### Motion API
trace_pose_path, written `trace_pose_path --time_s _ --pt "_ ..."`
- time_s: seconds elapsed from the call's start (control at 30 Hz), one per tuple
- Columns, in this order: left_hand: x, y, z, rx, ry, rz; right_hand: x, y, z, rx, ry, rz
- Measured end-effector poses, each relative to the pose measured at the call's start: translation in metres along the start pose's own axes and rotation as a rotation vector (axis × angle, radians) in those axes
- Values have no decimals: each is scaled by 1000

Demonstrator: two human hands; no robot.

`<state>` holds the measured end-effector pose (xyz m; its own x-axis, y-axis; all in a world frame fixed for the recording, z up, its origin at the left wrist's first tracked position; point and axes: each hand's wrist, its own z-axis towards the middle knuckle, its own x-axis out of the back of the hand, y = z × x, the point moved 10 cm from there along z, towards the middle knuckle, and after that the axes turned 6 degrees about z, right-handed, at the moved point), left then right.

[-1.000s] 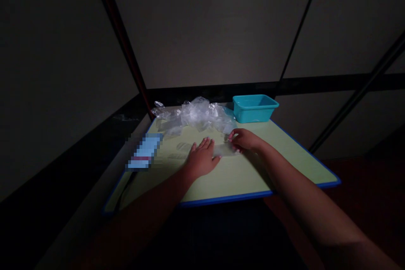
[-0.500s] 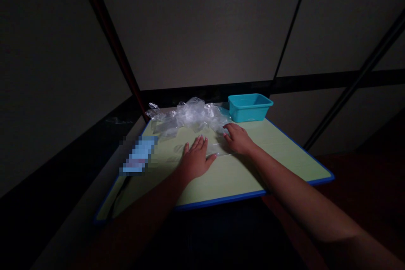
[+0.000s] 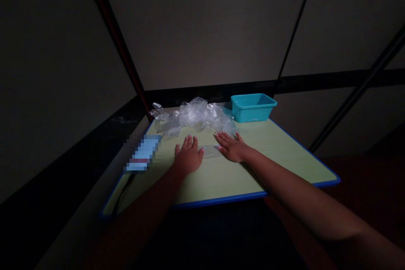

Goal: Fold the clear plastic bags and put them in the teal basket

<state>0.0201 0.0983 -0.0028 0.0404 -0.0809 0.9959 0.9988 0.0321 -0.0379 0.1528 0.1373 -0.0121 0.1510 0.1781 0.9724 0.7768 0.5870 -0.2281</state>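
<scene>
A clear plastic bag (image 3: pixel 211 152) lies flat on the yellow-green table (image 3: pixel 221 181), showing between my two hands. My left hand (image 3: pixel 189 156) rests palm down on its left part, fingers spread. Over its right end lies my right hand (image 3: pixel 233 147), palm down with the fingers stretched out. The bag's two ends are hidden under the hands. Just beyond them, a loose heap of crumpled clear plastic bags (image 3: pixel 198 116) spreads along the back of the table.
A turquoise plastic basket (image 3: pixel 253 112) stands at the back right of the table. At the left edge lies a pixelated, light blue rectangular object (image 3: pixel 144 154) with a dark cord running from it. Wall panels rise behind the table.
My left hand has slid a little to the left across the bag. My right hand has flattened, its curled fingers now stretched out on the plastic. The view has shifted slightly.
</scene>
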Motion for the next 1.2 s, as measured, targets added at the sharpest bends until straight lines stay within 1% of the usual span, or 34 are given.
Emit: trace_pose_path --time_s 0.03,0.1,0.17,0.2,0.27,0.3,0.4,0.57,0.73,1.0,1.2 --pt "7 3 -2 -16 45 3 0 0 0 -4 -4 -5" --pt "22 18 -7 -124 129 -5 1 -1 -1 -13 -7 -12" --pt "31 41 -16 -303 163 -36 1 -1 -1 -25 -14 -17" --pt "32 53 -22 -403 157 -52 1 -1 -2 -30 -22 -20" --pt "31 71 -32 -534 130 -71 0 -1 -2 -34 -40 -31" --pt "28 76 -34 -567 109 -74 -1 -1 -2 -33 -44 -38" --pt "17 81 -36 -566 39 -64 -2 1 0 -31 -34 -46" --pt "4 77 -32 -496 -44 -52 -6 6 4 -28 -15 -26" --pt "2 65 -26 -412 -59 -62 -4 4 3 -21 -18 -26" --pt "-6 33 -15 -251 -112 -53 -1 1 -1 -32 -38 -19" --pt "-11 -2 -8 -107 -147 -36 -1 0 -1 -35 -44 -14"
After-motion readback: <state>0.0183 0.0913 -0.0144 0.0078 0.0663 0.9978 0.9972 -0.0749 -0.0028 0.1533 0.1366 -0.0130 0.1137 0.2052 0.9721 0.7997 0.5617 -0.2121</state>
